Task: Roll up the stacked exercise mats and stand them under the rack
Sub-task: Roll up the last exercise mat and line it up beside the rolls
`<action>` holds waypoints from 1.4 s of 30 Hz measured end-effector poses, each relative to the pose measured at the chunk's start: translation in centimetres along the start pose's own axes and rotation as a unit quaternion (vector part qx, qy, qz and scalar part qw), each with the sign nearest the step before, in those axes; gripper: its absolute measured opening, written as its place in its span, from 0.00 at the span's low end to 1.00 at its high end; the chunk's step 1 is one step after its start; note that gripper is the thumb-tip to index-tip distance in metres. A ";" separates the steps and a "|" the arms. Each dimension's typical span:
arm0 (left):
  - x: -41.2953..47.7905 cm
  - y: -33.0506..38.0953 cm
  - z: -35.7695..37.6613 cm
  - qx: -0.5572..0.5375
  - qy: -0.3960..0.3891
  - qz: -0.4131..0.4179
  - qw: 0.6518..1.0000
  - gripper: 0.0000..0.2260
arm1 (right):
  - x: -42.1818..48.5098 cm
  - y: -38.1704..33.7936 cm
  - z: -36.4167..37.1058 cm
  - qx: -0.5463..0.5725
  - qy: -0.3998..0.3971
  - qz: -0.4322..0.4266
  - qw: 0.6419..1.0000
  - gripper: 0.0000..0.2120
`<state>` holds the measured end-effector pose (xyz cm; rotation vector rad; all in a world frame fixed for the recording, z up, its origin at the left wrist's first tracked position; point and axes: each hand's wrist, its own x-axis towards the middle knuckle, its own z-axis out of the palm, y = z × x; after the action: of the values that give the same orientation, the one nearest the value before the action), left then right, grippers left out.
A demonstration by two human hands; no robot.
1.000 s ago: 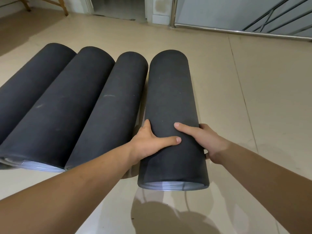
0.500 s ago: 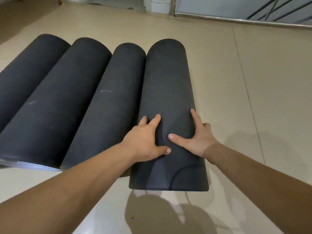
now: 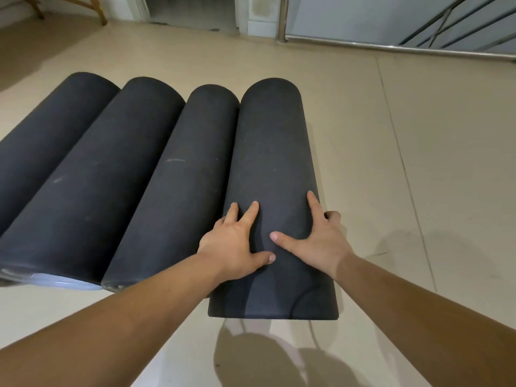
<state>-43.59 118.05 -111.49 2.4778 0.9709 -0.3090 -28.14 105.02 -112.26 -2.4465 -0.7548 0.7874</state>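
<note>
Several black rolled exercise mats lie side by side on the tiled floor. The rightmost roll (image 3: 270, 152) points away from me, its near end at the bottom centre. My left hand (image 3: 237, 241) rests flat on its top left, fingers spread and straight. My right hand (image 3: 315, 238) presses on its top right with the index finger straight, the thumb pointing left, and the other fingers reaching down the roll's right side. The neighbouring roll (image 3: 178, 185) touches the rightmost one. Two more rolls (image 3: 92, 169) lie further left.
Beige floor tiles (image 3: 405, 177) stretch to the right of the rolls. A steel railing (image 3: 391, 47) runs along the far right. A doorway (image 3: 192, 9) opens at the back centre, and wooden legs (image 3: 97, 12) stand at the back left.
My hands went from clasping the sides of the rightmost roll to lying flat on top of it. The roll now lies against its neighbour, and its silvery end no longer shows.
</note>
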 end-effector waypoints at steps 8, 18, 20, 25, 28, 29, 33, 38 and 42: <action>-1.3 -0.4 -2.1 -0.124 0.068 0.036 0.989 0.46 | -0.6 -1.3 -2.7 0.040 0.030 -0.036 0.998 0.53; -1.1 2.4 -3.2 -0.112 0.083 0.085 0.987 0.33 | 0.4 0.7 -4.6 0.083 0.038 -0.020 0.996 0.49; -0.9 3.2 -2.9 -0.075 0.063 0.073 0.993 0.40 | 0.4 0.9 -4.4 0.093 0.043 -0.012 0.995 0.48; -0.1 3.5 -2.4 -0.051 -0.010 -0.049 0.997 0.58 | 1.2 -1.2 -3.2 0.100 0.078 -0.072 0.989 0.37; 0.3 2.1 -2.7 -0.115 -0.025 -0.103 0.988 0.63 | 1.9 -1.4 -3.0 0.186 0.031 -0.050 0.981 0.42; 0.3 1.8 -2.7 -0.115 -0.024 -0.108 0.987 0.64 | 1.7 -1.3 -2.7 0.224 -0.010 -0.024 0.974 0.48; 0.2 1.6 -2.5 -0.145 -0.006 -0.107 0.984 0.63 | 0.9 -1.4 -2.2 0.336 -0.086 0.024 0.938 0.53; 0.0 -0.2 -2.1 -0.346 -0.037 -0.098 0.932 0.55 | 0.7 -1.9 -3.0 0.294 -0.080 0.013 0.952 0.49; -0.2 -1.4 -1.9 -0.422 -0.070 -0.087 0.900 0.52 | 0.9 -2.0 -2.5 0.209 -0.066 -0.001 0.976 0.56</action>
<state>-44.58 119.81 -110.20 1.5630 0.9887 -0.0807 -26.69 106.40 -109.68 -2.0319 -0.5679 1.0024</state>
